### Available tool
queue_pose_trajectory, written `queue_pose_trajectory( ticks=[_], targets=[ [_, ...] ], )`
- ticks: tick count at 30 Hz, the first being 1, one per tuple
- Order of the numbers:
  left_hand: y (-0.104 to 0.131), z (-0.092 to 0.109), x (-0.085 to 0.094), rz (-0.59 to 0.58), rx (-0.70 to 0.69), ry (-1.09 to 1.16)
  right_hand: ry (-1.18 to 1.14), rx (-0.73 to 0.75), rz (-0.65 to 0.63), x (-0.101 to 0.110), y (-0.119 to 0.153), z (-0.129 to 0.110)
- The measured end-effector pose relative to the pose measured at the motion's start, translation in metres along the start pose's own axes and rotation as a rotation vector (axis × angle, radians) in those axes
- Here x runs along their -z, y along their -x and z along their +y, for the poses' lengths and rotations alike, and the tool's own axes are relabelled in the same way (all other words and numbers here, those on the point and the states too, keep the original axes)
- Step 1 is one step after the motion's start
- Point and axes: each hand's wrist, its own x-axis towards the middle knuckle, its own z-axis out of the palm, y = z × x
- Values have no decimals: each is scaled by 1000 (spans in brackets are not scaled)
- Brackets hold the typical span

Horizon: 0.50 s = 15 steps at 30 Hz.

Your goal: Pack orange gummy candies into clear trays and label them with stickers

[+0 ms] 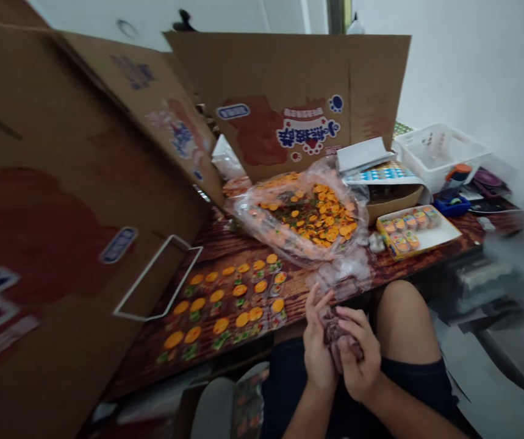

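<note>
My left hand [319, 344] and my right hand [360, 356] are together above my lap, at the table's front edge. Between them is a small cluster of clear plastic pieces [332, 326], whose exact kind I cannot make out. The left hand cups the cluster from the left, its fingertips raised. My right fingers curl over it from the other side. Just beyond the hands, more clear plastic pieces [346, 274] lie at the table edge. To their left, rows of orange discs [220, 325] rest on the table, many with small green pieces beside them.
An open plastic bag [257, 222] full of orange discs lies behind. A shallow box [442, 235] of small orange-topped cups is at right, near a white basket [440, 143] and a blue tape dispenser [451, 206]. Tall cardboard [262, 67] stands behind and left [60, 244]. A white frame [145, 318] leans there.
</note>
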Motion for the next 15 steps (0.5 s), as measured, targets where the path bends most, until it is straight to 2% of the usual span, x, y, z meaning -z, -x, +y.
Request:
queue_pose_trajectory(
  ticks=[2, 3, 5, 8, 9, 10, 11, 12, 13, 15],
  targets=[
    [9, -7, 2, -48, -88, -2, -21, -243, 121, 4, -11, -8],
    [11, -11, 4, -111, -180, -45, -47, -391, 177, 6, -18, -10],
    [12, -15, 12, -275, -496, -244, -142, -655, 220, 11, -34, -9],
    [5, -14, 23, -452, -1064, -578, -338, -867, 123, 17, -52, -1],
    [4, -11, 24, -480, -1170, -608, -382, -895, 55, 17, -54, 2],
    [3, -8, 24, -485, -1206, -594, -403, -896, -7, 17, -53, 4],
    [2, -5, 23, -462, -1175, -549, -399, -865, -54, 16, -50, 7],
    [2, -2, 19, -396, -1074, -481, -371, -802, -85, 15, -45, 9],
    [2, 1, 16, -287, -910, -403, -323, -710, -104, 14, -39, 11],
    [-2, 7, 7, -15, -514, -241, -183, -435, -128, 13, -27, 16]
  ],
)
